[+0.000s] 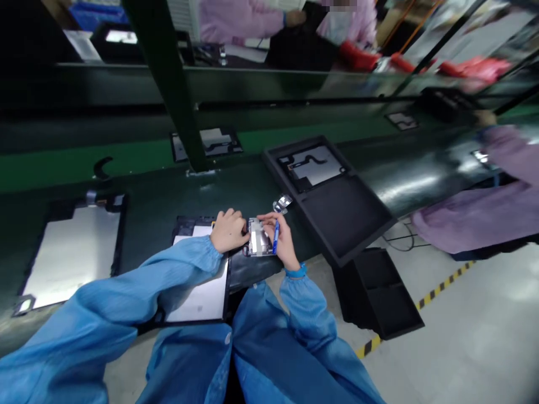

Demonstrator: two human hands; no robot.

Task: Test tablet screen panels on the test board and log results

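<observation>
A small silver electronic module (257, 240) with a dark edge lies between my hands near the bench's front edge. My left hand (229, 231) is closed at the module's left side, thumb and fingers gripping its edge. My right hand (284, 242) is closed around a slim blue pen-like tool (275, 237), its fingers also at the module's right side. Whether the tool's tip touches the module is hidden. Beneath my left forearm lies a tablet-sized panel (202, 300) with a white surface and black frame. A shiny, clear-and-silver small piece (282, 203) sits just beyond my right hand.
To the right, a black foam tray (343, 216) holds a display panel (312, 165) in one compartment. Another panel (78, 252) lies at left, near a black curved strip (102, 167). A green post (168, 84) rises ahead. A co-worker's sleeve (475, 207) is at right.
</observation>
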